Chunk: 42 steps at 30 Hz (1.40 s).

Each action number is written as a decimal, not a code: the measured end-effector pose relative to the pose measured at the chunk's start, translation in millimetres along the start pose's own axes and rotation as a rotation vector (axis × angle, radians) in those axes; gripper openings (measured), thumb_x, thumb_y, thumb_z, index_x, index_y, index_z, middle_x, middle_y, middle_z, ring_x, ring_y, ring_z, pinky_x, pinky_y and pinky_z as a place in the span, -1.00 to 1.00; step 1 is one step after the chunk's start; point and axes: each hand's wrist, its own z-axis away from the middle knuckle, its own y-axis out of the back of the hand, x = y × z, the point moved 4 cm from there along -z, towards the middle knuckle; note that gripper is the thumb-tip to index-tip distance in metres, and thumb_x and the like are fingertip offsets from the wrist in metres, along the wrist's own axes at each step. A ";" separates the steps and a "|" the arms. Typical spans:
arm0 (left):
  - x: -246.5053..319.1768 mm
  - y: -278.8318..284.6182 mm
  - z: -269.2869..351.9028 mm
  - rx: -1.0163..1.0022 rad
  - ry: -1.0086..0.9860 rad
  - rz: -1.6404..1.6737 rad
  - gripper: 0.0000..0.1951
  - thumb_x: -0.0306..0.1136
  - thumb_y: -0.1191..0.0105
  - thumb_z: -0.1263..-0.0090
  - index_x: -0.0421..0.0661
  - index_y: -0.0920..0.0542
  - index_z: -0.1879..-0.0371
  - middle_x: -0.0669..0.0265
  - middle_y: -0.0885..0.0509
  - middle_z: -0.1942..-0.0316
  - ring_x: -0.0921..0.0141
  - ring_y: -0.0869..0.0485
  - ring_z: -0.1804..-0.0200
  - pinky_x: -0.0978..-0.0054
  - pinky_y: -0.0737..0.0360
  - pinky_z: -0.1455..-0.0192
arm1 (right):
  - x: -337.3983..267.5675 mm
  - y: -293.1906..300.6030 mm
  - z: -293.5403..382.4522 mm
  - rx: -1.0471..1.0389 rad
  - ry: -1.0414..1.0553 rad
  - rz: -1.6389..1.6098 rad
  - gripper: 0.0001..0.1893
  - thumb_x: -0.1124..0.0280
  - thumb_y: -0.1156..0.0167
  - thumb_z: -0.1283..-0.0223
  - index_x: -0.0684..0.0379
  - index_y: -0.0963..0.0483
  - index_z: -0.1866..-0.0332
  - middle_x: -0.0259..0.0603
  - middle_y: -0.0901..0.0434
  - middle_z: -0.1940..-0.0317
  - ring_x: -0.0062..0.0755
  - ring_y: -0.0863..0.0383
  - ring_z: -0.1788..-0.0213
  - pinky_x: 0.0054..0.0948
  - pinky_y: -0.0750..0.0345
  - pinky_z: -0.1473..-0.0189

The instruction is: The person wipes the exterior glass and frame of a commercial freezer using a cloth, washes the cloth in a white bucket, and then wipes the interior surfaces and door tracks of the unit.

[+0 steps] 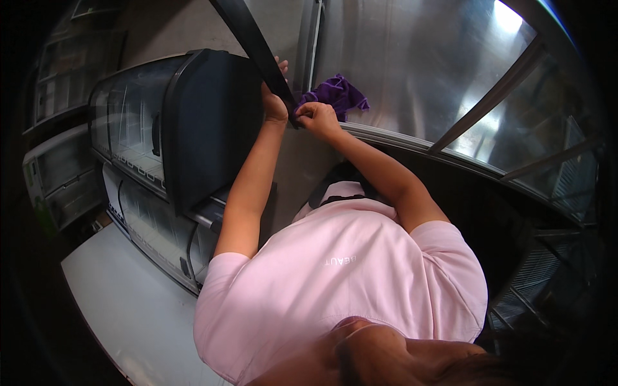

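A long, flat black strip, perhaps a frame bar or trim piece, slants from the top edge down to between my hands. My left hand is against its left side near the lower end, wrist bent up and fingertips showing beyond it; the strip hides part of the palm. At the strip's bottom end, my right hand has thumb and fingers pinched together on a purple cloth with lighter stitched edges. Bunched, the cloth spreads behind my right knuckles over the edge of a shiny metal-and-glass panel.
To the left stands a dark-sided display cabinet with curved glass doors. A white flat surface lies at lower left. Metal frame bars cross the panel at right, above wire racks. More glass-fronted cabinets stand far left.
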 end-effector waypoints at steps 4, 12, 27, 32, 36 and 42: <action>3.1 -2.2 1.8 0.004 0.024 -0.008 -0.30 0.22 0.25 -0.33 -0.03 -0.40 -0.29 0.35 -0.61 -0.11 0.51 -0.51 -0.12 0.50 -0.29 -0.17 | 11.6 0.5 -11.3 0.161 -0.060 0.114 -0.79 0.42 -0.34 0.03 0.22 -0.66 0.24 -0.15 -0.73 0.37 -0.43 -0.75 0.30 -0.48 -0.61 0.18; 0.3 1.1 -2.1 -0.005 0.004 0.012 -0.33 0.18 0.24 -0.35 -0.03 -0.40 -0.29 0.34 -0.61 -0.11 0.52 -0.51 -0.12 0.50 -0.28 -0.17 | 5.0 -0.8 -9.2 0.164 -0.041 0.002 -0.79 0.41 -0.31 0.01 0.25 -0.65 0.24 -0.15 -0.73 0.37 -0.43 -0.74 0.28 -0.48 -0.60 0.16; -0.9 -0.4 -0.3 -0.005 0.024 0.020 -0.36 0.15 0.26 -0.38 -0.04 -0.41 -0.29 0.32 -0.62 -0.10 0.53 -0.53 -0.07 0.57 -0.32 -0.10 | 11.5 -5.3 -2.5 0.123 -0.062 -0.083 -0.78 0.42 -0.32 -0.02 0.30 -0.64 0.23 -0.22 -0.73 0.37 -0.56 -0.71 0.30 -0.54 -0.58 0.16; -7.1 6.6 -0.3 -0.024 0.015 0.023 -0.37 0.15 0.26 -0.38 -0.01 -0.40 -0.29 0.31 -0.62 -0.12 0.53 -0.53 -0.10 0.54 -0.30 -0.11 | 8.7 -5.0 -3.2 0.117 0.009 0.079 -0.78 0.38 -0.30 0.02 0.19 -0.65 0.23 -0.14 -0.72 0.37 -0.33 -0.74 0.30 -0.42 -0.61 0.15; -1.9 1.6 -6.0 -0.033 0.019 0.008 -0.39 0.14 0.25 -0.39 0.01 -0.40 -0.30 0.31 -0.61 -0.14 0.52 -0.51 -0.19 0.57 -0.28 -0.09 | 25.6 -1.3 -27.4 0.247 -0.105 0.184 -0.78 0.32 -0.30 0.04 0.13 -0.67 0.26 -0.17 -0.72 0.34 -0.25 -0.73 0.24 -0.36 -0.60 0.09; -4.4 4.3 -3.5 -0.033 0.033 0.001 -0.40 0.13 0.27 -0.40 0.03 -0.41 -0.29 0.33 -0.60 -0.15 0.52 -0.52 -0.21 0.59 -0.28 -0.06 | 18.2 -5.9 -12.6 0.186 -0.078 0.133 -0.79 0.32 -0.31 0.04 0.12 -0.66 0.27 -0.20 -0.72 0.36 -0.26 -0.73 0.27 -0.38 -0.60 0.12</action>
